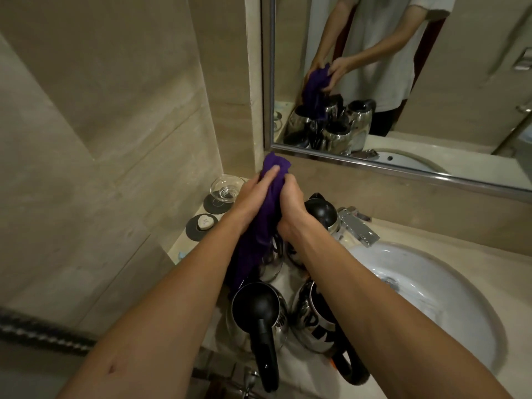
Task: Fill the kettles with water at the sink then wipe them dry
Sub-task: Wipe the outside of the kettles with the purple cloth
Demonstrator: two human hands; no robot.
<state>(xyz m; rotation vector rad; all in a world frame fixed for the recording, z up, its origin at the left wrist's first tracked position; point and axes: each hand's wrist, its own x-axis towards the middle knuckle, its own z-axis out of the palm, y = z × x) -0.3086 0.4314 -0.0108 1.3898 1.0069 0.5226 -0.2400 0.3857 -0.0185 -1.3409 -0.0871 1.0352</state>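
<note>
Cramped bathroom counter, kettles crowding it left of sink. Both hands, left hand & right hand, are gripping cloth together above them. Dangling cloth prob. snagging a handle, tipping one.

No text, label or number can be read anywhere.

A dim, beige-tiled bathroom corner with a stone vanity counter under a wall mirror.

Large beige stone-look tiles cover the walls, which meet at a corner left of the chrome-framed mirror. On the counter's far left end stand a clear glass dish on a dark round coaster and, nearer, a heart-shaped white soap on a second coaster. A ribbed metal hose crosses the lower left.
</note>
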